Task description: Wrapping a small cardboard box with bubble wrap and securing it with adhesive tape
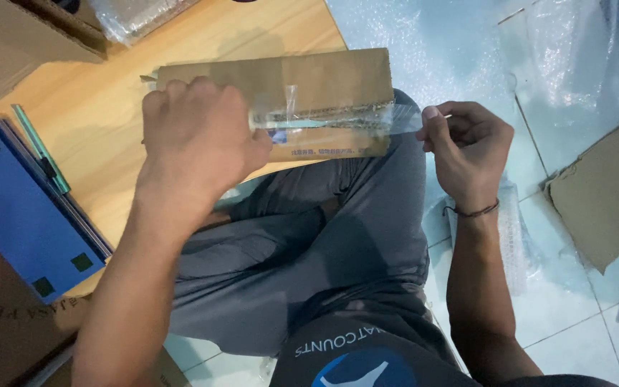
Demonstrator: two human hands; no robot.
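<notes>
Cardboard parcel under left hand; right hand seemingly pinches clear tape

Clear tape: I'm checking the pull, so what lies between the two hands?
Head view: a clear tape strip spans from left hand across the cardboard piece to right hand.
</notes>
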